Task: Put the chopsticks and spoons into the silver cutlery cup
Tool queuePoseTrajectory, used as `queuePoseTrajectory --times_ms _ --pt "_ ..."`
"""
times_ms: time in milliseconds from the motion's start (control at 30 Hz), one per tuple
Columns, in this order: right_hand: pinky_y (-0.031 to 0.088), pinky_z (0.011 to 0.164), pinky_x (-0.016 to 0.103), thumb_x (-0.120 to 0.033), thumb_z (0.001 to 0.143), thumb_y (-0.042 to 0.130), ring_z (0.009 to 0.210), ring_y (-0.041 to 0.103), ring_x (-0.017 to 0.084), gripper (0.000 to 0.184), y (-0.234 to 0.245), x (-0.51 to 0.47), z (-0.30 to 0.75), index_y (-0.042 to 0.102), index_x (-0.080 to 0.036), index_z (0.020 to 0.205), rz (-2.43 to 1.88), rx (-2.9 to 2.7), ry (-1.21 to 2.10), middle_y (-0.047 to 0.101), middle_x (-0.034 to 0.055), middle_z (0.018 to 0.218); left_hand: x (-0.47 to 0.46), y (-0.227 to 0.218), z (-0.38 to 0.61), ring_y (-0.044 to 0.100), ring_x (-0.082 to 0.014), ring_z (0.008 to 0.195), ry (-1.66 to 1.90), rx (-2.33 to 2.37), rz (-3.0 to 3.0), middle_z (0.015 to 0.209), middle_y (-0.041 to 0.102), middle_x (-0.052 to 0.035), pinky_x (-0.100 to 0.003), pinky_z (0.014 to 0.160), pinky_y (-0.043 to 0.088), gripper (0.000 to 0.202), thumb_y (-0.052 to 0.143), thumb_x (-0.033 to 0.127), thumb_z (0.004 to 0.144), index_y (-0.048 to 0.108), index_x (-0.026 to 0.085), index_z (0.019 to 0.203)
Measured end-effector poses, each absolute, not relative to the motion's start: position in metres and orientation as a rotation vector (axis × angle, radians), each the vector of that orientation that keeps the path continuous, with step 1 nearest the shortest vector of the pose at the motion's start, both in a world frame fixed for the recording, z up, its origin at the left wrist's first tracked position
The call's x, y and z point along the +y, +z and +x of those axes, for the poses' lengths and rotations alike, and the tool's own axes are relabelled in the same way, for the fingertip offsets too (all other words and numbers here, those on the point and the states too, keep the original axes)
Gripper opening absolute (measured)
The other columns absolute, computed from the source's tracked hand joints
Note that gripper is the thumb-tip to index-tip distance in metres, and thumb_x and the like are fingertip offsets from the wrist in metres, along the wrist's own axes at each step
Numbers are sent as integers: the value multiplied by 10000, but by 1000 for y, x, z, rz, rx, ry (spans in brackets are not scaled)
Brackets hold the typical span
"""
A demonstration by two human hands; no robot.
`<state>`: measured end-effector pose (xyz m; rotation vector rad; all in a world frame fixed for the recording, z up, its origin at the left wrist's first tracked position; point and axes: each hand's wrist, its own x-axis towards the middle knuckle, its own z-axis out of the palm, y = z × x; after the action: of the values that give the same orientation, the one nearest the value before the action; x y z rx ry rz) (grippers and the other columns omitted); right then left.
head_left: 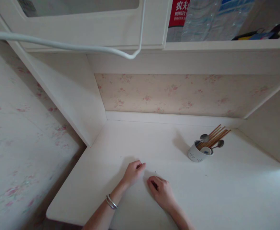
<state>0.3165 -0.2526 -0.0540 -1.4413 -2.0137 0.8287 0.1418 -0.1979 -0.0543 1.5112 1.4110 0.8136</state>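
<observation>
My left hand [133, 173] rests on the white tabletop [149, 147], its fingers curled into a loose fist with nothing visible in them. Two silver bangles [111, 202] circle that wrist. A small gap to the right, my right hand [162, 193] lies on the same surface, also curled closed and showing nothing held. Beyond it, to the right, stands a white perforated utensil holder [196, 155]. Wooden chopsticks [215, 136] and metal spoons [204, 138] lean out of it toward the right. Neither hand touches the holder.
A white cabinet [94, 30] hangs overhead, with a white cable or tube [82, 48] crossing in front. Plastic-wrapped bottles [202, 20] sit on the shelf at upper right. Side panels [70, 86] bound the tabletop, and floral wallpaper [168, 94] covers the back.
</observation>
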Motion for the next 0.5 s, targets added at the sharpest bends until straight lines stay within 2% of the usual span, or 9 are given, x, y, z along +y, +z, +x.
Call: queuePoseTrajectory --times_ms 267,500 --pt "389 603 260 -277 944 470 647 600 170 252 -55 -253 316 661 -215 793 -1441 -2022 776 666 16 718 -197 -54 144 352 -110 560 788 1416 1538 550 368 60 -247 553 245 454 480 548 863 450 187 589" --pt "393 598 260 -300 920 501 630 590 164 244 -55 -252 313 679 -212 778 -1434 -1937 860 675 10 713 -197 -51 143 349 -115 557 774 1433 1529 545 366 57 -252 548 234 456 474 551 863 437 193 581"
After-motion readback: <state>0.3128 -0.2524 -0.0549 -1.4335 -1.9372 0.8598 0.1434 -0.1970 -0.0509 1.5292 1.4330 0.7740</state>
